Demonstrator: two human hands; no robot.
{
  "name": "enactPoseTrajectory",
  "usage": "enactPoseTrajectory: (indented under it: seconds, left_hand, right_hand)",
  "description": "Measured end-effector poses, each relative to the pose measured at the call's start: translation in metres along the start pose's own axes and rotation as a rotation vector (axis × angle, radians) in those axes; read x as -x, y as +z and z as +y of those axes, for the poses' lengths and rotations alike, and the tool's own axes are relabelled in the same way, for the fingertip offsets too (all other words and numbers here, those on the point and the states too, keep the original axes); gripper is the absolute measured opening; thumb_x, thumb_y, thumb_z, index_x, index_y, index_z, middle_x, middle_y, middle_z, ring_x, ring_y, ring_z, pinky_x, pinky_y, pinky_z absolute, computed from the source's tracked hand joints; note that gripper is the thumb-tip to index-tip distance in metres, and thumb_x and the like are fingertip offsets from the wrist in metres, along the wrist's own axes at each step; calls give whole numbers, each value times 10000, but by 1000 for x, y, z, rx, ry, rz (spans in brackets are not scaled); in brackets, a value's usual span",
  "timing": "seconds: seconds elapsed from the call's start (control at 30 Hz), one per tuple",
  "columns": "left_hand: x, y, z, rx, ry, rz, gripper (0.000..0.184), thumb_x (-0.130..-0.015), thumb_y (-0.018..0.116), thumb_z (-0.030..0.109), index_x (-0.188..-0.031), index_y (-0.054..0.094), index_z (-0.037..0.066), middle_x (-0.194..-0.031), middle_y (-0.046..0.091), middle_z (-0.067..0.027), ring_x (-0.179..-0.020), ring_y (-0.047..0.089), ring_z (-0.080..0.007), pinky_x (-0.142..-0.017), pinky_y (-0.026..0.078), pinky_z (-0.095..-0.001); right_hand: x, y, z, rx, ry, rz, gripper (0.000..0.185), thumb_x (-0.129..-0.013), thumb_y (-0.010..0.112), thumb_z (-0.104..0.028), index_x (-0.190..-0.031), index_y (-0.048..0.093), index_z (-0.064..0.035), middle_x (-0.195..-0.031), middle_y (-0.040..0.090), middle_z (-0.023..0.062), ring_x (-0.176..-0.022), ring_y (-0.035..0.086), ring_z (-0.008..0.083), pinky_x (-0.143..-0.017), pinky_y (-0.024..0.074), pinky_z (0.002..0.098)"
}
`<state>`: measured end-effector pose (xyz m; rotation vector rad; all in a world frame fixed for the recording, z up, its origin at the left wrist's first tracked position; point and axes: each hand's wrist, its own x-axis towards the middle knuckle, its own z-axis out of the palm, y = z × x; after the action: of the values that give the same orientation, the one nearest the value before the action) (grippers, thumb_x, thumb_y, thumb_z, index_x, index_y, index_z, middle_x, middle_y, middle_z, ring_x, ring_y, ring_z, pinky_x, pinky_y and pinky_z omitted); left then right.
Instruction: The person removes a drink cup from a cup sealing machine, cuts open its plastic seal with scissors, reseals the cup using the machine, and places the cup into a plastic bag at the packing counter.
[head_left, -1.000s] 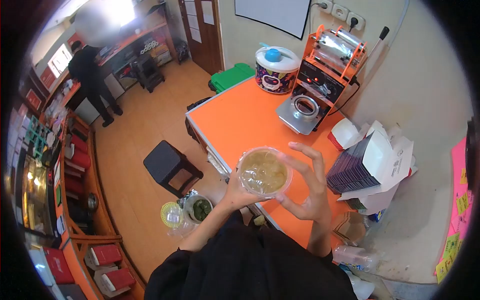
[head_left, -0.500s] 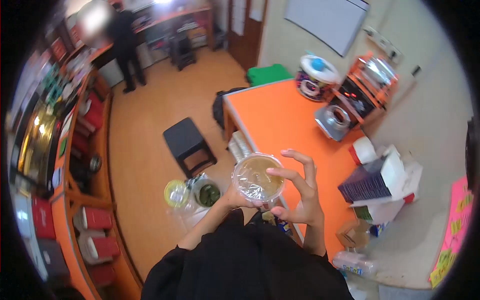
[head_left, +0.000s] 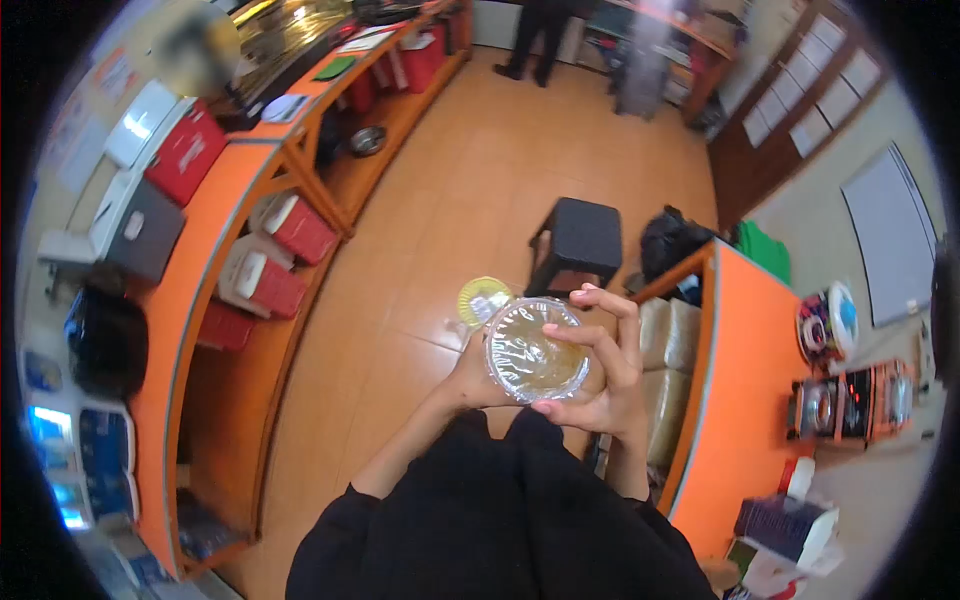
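Observation:
A plastic cup [head_left: 520,365] with a pale brownish drink is covered by shiny transparent film, seen from above in the head view. My left hand [head_left: 470,375] is closed around its left side, with the fingers mostly hidden behind the cup. Over the right side curls my right hand [head_left: 618,385]: the index fingertip rests on the film, the thumb is at the near rim, and another finger is raised. Below the cup, a yellow-rimmed round container [head_left: 484,300] shows near the floor.
A black stool [head_left: 585,235] stands ahead. An orange table [head_left: 745,370] on the right bears a sealing machine [head_left: 850,402], a tub [head_left: 828,325] and a box [head_left: 785,525]. Along the left runs an orange counter [head_left: 215,250] with red-and-white boxes [head_left: 298,228]. A person [head_left: 540,40] stands at the far end.
The view has swung left, so the table and stool sit farther right. My right hand has come closer around the cup, its thumb now at the near rim. My left hand keeps its hold.

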<state>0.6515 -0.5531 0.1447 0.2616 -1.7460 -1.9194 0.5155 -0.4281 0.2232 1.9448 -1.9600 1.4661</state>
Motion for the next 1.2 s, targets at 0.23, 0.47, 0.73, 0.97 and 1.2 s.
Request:
enactPoseTrajectory:
  seconds: [0.23,0.47,0.73,0.97,1.2]
  left_hand:
    - [26,-93,23,-80,145,429,867,-548,908,161,-1282,466,33,-1190,595,-98,-1099,581,-168,-936,480,-311]
    - [-7,-199,21,-81,150,608,791,-593,881,105,-1268,479,11,-1191,587,-106,-1086,587,-168,-936,476,-298]
    - [-165,-378,-4,30,-7,406,853,-552,895,214,-1272,473,35,-1221,564,-92,-1133,546,-178,-974,449,-341]
    - [-345,-501,20,86,44,-31,1070,-572,887,292,-1385,216,111,-1373,349,-142,-1269,416,-275,-1023,414,-435]
    - [-536,-573,25,952,1,-389,753,-930,508,476,-1474,71,193,-1451,292,-235,-1215,452,-510,-939,486,-577]
  right_hand:
    - [-89,98,-9,-145,-186,-250,652,-522,840,-437,-1097,690,-169,-1194,559,91,-1140,526,286,-930,351,400]
    - [-182,213,28,-213,-341,-300,659,-484,847,-407,-1078,697,-166,-1150,583,94,-1094,560,290,-898,371,397]
    - [-342,321,121,-538,14,-225,1038,-524,903,-286,-1393,381,-64,-1245,517,171,-1166,525,302,-1029,376,428]
    - [-512,350,175,-883,210,-126,1196,-572,899,-169,-1465,108,-96,-1181,570,189,-1123,574,278,-980,447,405]
    - [-700,344,273,-929,389,91,830,-686,814,-143,-1355,324,-106,-1083,634,193,-1014,637,262,-891,503,366]
